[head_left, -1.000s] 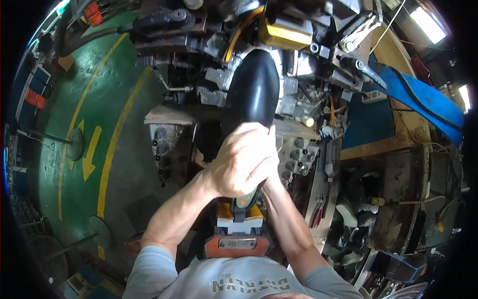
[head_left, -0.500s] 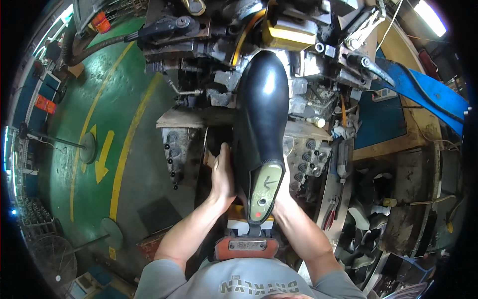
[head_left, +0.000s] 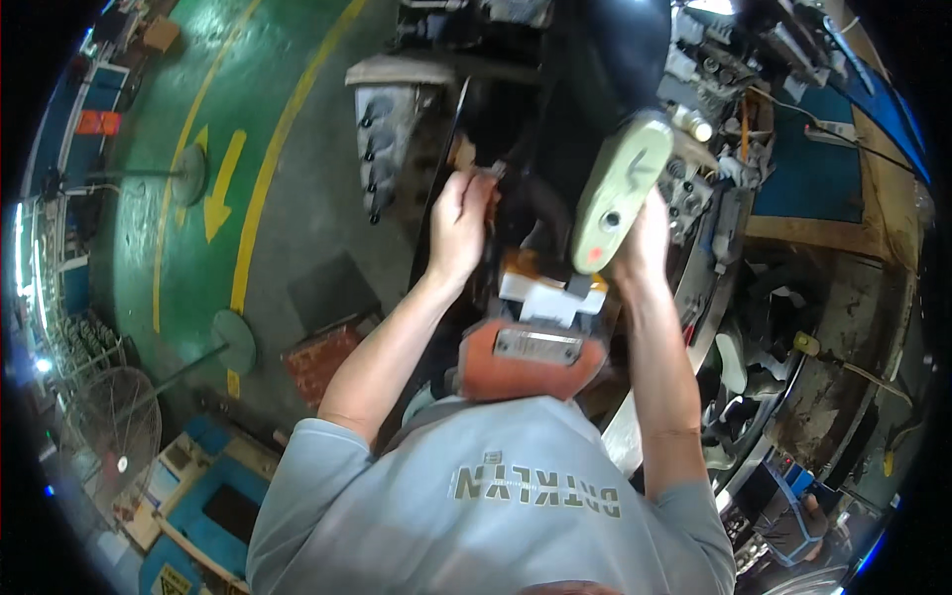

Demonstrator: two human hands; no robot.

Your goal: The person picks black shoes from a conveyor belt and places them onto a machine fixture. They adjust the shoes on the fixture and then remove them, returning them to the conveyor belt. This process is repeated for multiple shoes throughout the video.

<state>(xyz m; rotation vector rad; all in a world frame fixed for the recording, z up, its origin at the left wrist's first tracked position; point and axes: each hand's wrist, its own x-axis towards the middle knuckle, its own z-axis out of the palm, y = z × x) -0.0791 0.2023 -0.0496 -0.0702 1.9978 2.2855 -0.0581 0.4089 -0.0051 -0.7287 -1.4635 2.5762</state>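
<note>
With my left hand [head_left: 461,223] pinching the black upper [head_left: 595,89] and my right hand [head_left: 640,243] closed behind the pale last [head_left: 617,188], I risk skewing it on the orange support [head_left: 535,347].

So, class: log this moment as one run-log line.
left hand: on shoe upper | right hand: at heel by last | shoe: on machine | floor: green, arrow

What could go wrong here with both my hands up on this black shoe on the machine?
1. The left hand pinches the upper at the edge of the black shoe, close to the machine's metal parts; fingers could get caught.
2. The right hand sits beside the pale green last heel, so the shoe might slip or twist if the grip is uneven.
</note>
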